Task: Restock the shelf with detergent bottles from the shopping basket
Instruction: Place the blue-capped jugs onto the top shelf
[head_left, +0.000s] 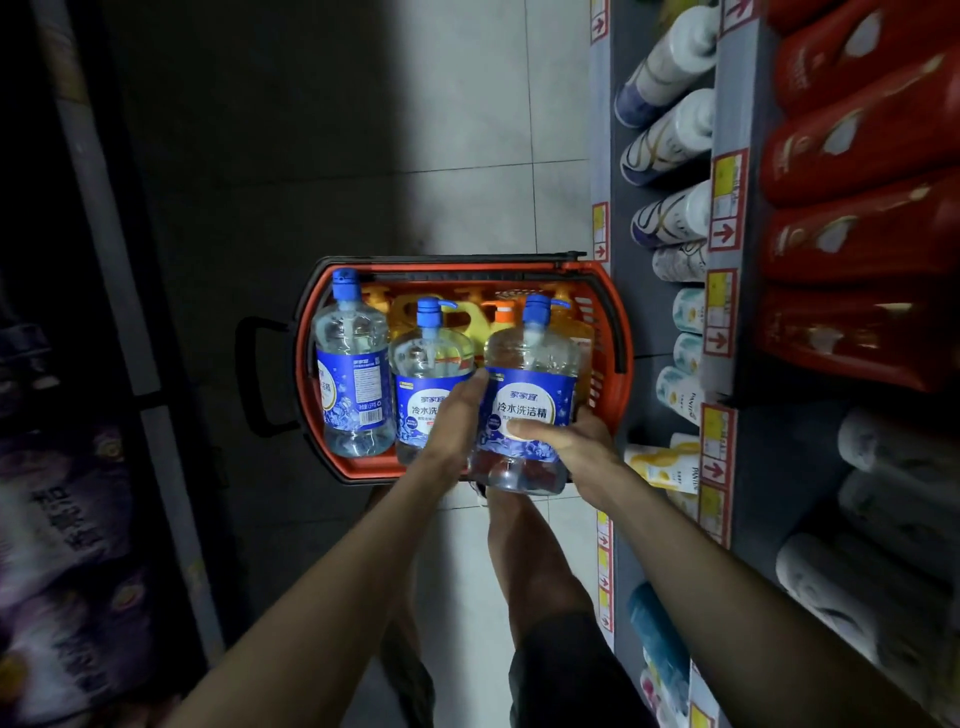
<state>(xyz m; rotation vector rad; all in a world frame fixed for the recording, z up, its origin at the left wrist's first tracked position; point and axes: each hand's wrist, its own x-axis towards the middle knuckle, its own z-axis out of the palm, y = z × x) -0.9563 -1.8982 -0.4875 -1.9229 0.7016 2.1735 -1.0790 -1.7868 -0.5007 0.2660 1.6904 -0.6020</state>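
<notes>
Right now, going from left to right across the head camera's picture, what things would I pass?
Dark stacked packs → basket's black handle → first clear bottle → second clear bottle → held bottle → white shelf bottles → red packs.

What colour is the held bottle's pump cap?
Blue; the pump cap shows best in the head view.
</notes>
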